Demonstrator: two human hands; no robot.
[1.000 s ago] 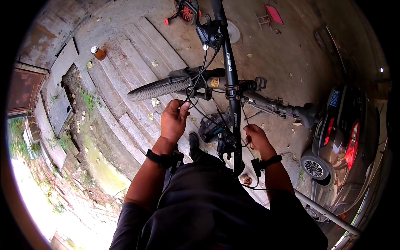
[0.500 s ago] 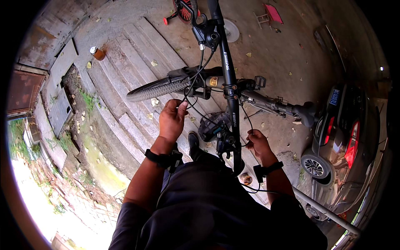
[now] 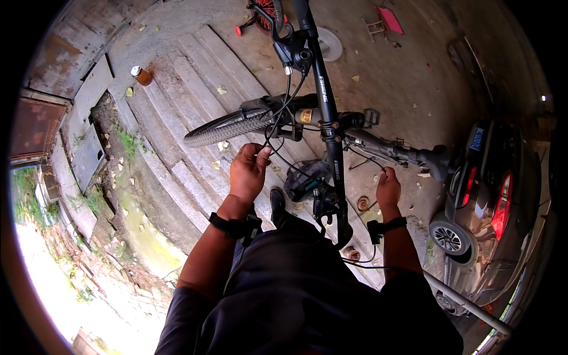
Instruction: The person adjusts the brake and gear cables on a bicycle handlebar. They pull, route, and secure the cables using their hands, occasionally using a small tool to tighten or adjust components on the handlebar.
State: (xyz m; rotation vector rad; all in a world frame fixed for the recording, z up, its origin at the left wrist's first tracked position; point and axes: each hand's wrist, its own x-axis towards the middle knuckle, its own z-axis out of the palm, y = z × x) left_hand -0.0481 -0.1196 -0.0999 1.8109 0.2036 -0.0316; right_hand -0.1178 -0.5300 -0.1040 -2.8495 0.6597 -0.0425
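Note:
A black bicycle stands in front of me, its handlebar (image 3: 322, 97) running from the top of the view down toward my body. My left hand (image 3: 248, 171) is on the left of the handlebar, thumb and fingers pinched on a black cable (image 3: 273, 129) over the front tyre (image 3: 228, 126). On the other side, my right hand (image 3: 388, 190) is closed on a thin dark cable (image 3: 370, 158) that runs back toward the stem (image 3: 329, 131). The near brake lever and shifter (image 3: 325, 202) sit between my hands. The far brake lever (image 3: 290, 50) has cables coming from it.
A dark bag (image 3: 307, 177) lies on the ground under the handlebar. Jars (image 3: 363, 203) stand near my feet, and an amber jar (image 3: 142, 76) stands at the far left. A parked car (image 3: 491, 195) is at the right, with a grey pole (image 3: 467, 302) nearby. Stone slabs (image 3: 177, 112) cover the ground.
My right hand has moved away from the handlebar, up and to the right, drawing the thin cable outward. My left hand keeps its pinch in nearly the same place.

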